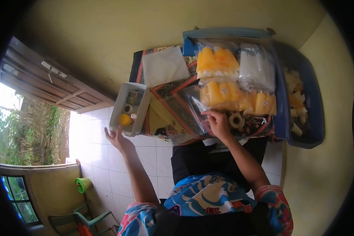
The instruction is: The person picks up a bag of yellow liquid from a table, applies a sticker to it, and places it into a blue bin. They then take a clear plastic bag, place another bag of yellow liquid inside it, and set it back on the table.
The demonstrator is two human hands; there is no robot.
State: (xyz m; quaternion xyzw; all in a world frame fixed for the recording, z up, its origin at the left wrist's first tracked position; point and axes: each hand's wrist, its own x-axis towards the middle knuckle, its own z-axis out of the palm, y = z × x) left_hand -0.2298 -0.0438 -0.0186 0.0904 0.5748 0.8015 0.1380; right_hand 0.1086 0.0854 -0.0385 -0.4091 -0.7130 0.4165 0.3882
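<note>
Head view: from where I stand, the left hand (118,142) is at the near end of the light-grey rectangular plastic box (117,108), fingers spread, grasping nothing; wall contact cannot be determined. The box contains a yellow round item (125,119). The right hand (220,125) is at the right edge of the clear flat plastic bag (194,112); I cannot tell whether the fingers pinch it. This bag is left of the clear plastic pack of orange-yellow cylinders (221,93). A white ring-shaped roll (232,120) lies just right of the right hand.
</note>
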